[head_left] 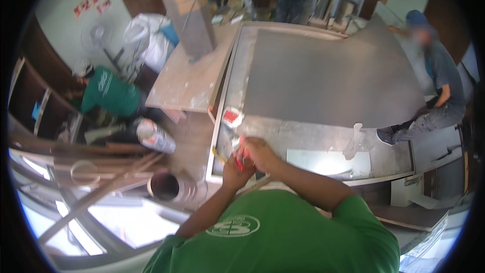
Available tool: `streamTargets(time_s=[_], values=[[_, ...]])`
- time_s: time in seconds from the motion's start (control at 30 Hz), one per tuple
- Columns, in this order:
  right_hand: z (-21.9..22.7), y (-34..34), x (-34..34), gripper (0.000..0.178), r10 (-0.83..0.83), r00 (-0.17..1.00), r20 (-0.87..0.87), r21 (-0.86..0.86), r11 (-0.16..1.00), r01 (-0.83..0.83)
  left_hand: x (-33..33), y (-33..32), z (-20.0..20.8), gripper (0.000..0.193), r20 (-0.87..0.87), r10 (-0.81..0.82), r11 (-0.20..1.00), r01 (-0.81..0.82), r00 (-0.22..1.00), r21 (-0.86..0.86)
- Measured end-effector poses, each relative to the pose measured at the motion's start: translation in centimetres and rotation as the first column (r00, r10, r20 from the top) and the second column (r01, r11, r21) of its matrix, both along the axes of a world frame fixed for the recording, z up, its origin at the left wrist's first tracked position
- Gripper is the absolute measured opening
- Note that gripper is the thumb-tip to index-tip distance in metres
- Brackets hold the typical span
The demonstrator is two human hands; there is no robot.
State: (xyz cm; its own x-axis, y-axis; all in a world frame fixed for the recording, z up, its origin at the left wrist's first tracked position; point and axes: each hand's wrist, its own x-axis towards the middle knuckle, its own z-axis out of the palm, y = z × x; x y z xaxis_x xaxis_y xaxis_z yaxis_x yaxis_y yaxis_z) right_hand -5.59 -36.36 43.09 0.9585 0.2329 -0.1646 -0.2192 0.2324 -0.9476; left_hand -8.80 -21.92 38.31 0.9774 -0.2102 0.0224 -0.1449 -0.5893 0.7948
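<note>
My left hand (235,174) and my right hand (258,152) meet over the near-left corner of a large framed panel (283,130). Both are closed. A small red object (239,164) shows at the fingers of my left hand; its kind is unclear. My right fingers pinch close beside it, near a blurred whitish bit, and what they hold cannot be made out. Just left of them a thin yellow object (219,155) lies across the frame edge. A white-rimmed piece with a red middle (232,117) sits on the panel beyond my hands.
A wide grey-brown sheet (323,81) covers much of the panel, its far right corner raised beside a seated person (444,86). A white board (323,164) lies nearer me. Left are a cylinder (165,187), a printed bag (155,135) and another person (111,91).
</note>
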Motion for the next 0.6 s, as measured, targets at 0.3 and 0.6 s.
streamTargets(time_s=[0.3, 0.6], values=[[0.1, -0.4, -1.0, 0.032, 0.147, 0.982, 0.123, -0.019, 0.989, -0.145, 0.6, 0.3, 0.6, 0.068, 0.035, 0.104, 0.973, -0.094, 0.994, -0.212], [0.3, -0.5, -0.7, 0.022, 0.106, 0.984, 0.145, 0.100, 0.988, -0.121, 1.0, 1.2, -0.3, 0.068, -0.116, -0.051, 0.941, 0.009, 0.992, -0.338]])
